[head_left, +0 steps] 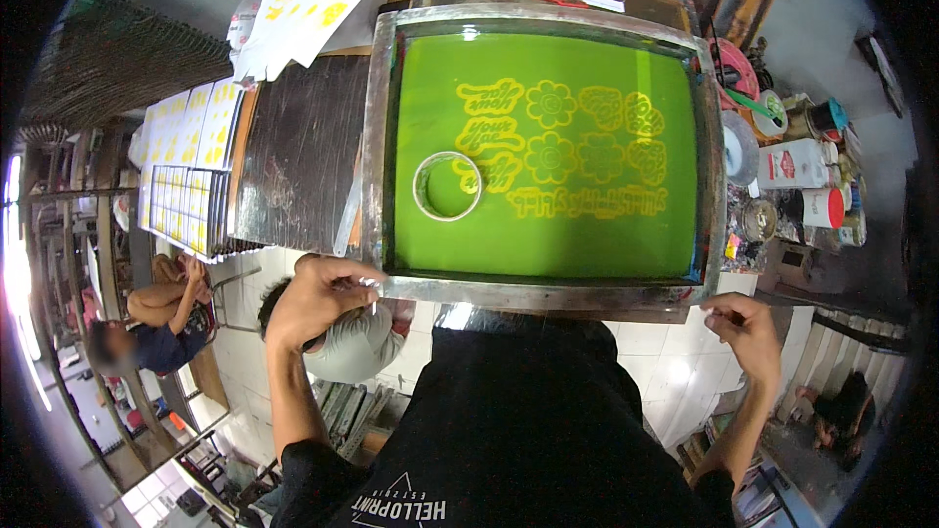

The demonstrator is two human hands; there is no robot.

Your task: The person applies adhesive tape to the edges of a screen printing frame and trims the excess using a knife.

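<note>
Print screen frame (544, 156) lies ahead of both hands, long axis L-R. L hand (315, 298) pinches near-left corner; R hand (748, 330) just below near-right corner, fingers curled, grip unclear.

Both forearms rise from the lower edge, elbows bent outward. The left hand (315, 295), left of centre, is curled with fingertips pinched together. The right hand (745, 328), at lower right, curls likewise, fingers closed.

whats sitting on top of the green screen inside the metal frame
A roll of tape lies flat on the green screen, left of centre, partly over the yellow flower and lettering patterns. What lies under the screen cannot be seen; the mesh covers it.
</note>
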